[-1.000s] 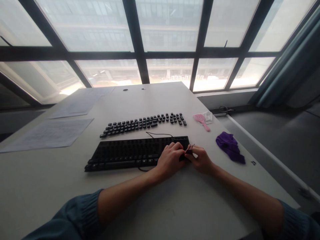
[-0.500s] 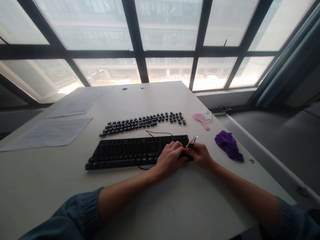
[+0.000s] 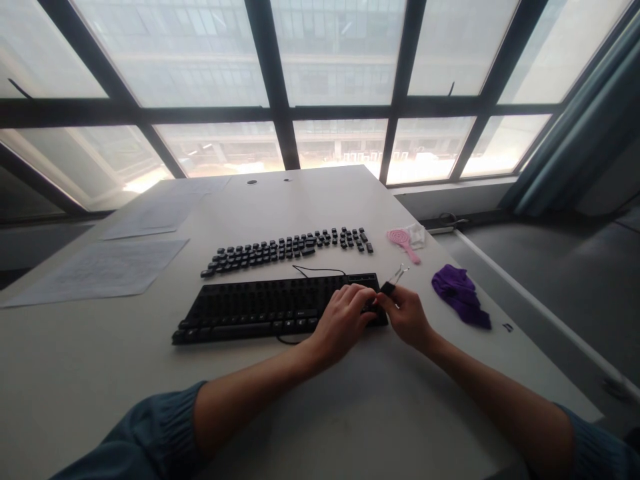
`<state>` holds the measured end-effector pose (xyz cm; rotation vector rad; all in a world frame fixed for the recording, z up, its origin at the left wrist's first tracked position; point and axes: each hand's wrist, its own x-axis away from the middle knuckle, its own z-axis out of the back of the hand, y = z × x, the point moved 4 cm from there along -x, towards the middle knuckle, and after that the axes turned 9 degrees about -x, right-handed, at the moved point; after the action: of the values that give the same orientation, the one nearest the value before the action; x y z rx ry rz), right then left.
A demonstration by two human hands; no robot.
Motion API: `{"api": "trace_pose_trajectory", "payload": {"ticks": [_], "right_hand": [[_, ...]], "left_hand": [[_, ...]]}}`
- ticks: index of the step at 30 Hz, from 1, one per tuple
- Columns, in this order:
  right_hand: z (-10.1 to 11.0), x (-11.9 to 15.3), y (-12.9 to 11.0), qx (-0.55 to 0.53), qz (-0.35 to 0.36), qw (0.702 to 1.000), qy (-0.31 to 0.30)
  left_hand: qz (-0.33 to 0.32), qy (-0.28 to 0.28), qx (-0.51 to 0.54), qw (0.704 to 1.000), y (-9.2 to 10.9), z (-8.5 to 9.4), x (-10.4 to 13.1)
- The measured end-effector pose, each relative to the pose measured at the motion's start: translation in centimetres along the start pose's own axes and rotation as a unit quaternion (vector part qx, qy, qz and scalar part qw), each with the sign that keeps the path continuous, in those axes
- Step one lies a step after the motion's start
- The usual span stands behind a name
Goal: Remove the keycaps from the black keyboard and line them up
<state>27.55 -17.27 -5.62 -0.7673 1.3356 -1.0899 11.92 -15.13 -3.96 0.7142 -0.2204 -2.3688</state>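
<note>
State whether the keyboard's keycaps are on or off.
Partly off: rows of loose keycaps lie beyond the keyboard, while fitted keycaps show along its near edge. Under the left hand, I cannot tell.

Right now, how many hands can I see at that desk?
2. The left hand is over the right end of the keyboard; the right hand is just right of it, holding a black clip. Some fingertips are hidden, but no other hands show.

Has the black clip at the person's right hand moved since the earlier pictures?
Yes: the black clip has shifted rightward and higher in view, closer to the pink hairbrush.
</note>
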Motion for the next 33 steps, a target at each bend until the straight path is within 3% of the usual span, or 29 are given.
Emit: {"api": "trace_pose_trajectory", "payload": {"ticks": [6,11,17,21,25,29,33], "right_hand": [[-0.1,0.1,0.9,-0.059,-0.029,0.997,0.027],[-0.1,0.0,0.8,-0.055,-0.036,0.997,0.031],[0.2,-0.3,0.1,-0.069,-0.049,0.995,0.046],[0.4,-0.6,-0.1,-0.081,-0.052,0.993,0.064],[0.8,-0.9,0.0,-0.093,-0.043,0.992,0.073],[1.2,-1.1,0.4,-0.095,-0.035,0.992,0.077],[1.5,-1.3,0.7,-0.098,-0.029,0.991,0.083]], "left_hand": [[-0.059,0.004,-0.072,0.996,0.5,0.8,-0.3],[-0.031,-0.009,-0.033,0.999,0.1,0.3,-0.4],[-0.06,-0.009,-0.003,0.998,0.5,0.6,-0.4],[0.021,0.018,0.056,0.998,-0.9,3.2,-2.8],[0.089,0.023,0.033,0.995,-3.9,4.5,-7.3],[0.1,-0.034,-0.021,0.994,-6.5,2.2,-11.2],[0.115,-0.085,-0.085,0.986,-7.9,-1.2,-13.1]]}}
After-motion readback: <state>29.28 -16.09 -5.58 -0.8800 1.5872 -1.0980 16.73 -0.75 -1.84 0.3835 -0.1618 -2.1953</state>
